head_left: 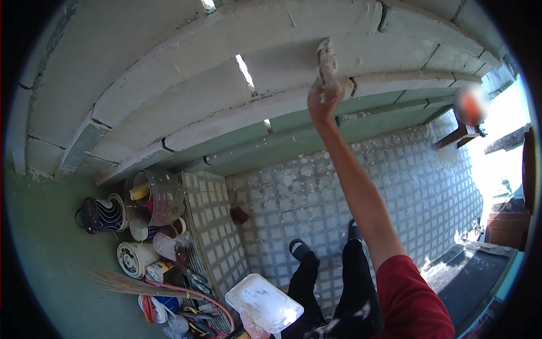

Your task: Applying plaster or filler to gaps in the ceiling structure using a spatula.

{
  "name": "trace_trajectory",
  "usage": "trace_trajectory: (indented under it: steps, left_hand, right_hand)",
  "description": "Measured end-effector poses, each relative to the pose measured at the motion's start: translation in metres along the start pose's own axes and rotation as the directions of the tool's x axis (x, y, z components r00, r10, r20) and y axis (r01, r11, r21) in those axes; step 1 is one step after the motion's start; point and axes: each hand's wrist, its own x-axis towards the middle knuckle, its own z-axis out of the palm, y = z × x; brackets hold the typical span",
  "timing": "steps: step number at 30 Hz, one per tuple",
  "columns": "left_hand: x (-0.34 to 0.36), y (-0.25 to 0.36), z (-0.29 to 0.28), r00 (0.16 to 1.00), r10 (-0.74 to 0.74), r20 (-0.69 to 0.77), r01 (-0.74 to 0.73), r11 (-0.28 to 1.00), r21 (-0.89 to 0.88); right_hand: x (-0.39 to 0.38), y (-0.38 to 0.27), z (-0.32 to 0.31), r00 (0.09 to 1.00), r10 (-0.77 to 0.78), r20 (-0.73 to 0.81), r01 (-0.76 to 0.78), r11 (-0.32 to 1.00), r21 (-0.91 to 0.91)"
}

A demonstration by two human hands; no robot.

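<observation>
My right hand (pixel 326 101) reaches far forward with its fingers closed round a short, pale-crusted hand tool (pixel 327 59). The tool points up at the pale grey wall panel (pixel 384 53); whether it is a brush or a scraper I cannot make out, nor whether it touches the panel. Low in the head view, my left hand (pixel 254 329) grips a white rectangular plastic tub (pixel 264 302) by its near left side. White smears coat the tub's inside. Most of that hand's fingers are hidden by the tub.
Buckets (pixel 135 260), a clear plastic tub (pixel 164 198), a straw broom (pixel 121 282) and cords crowd the left side. A tiled ledge (pixel 212 209) borders them. A reddish block (pixel 240 215) lies on the spattered tile floor (pixel 316 186). A person's blurred head appears far right.
</observation>
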Motion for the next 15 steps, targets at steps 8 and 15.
trace_trajectory:
  steps: [8,15]
  left_hand:
    - [0.021,0.027,0.023,0.997,-0.017,0.073,0.007,0.991,0.137]
    - [0.028,0.021,-0.006,0.994,-0.109,0.004,0.109,0.994,0.027]
  right_hand:
    - [0.013,-0.042,-0.048,0.801,-0.265,0.537,0.015,0.905,0.425]
    - [0.036,-0.014,-0.003,0.800,-0.380,0.464,0.311,0.924,0.221]
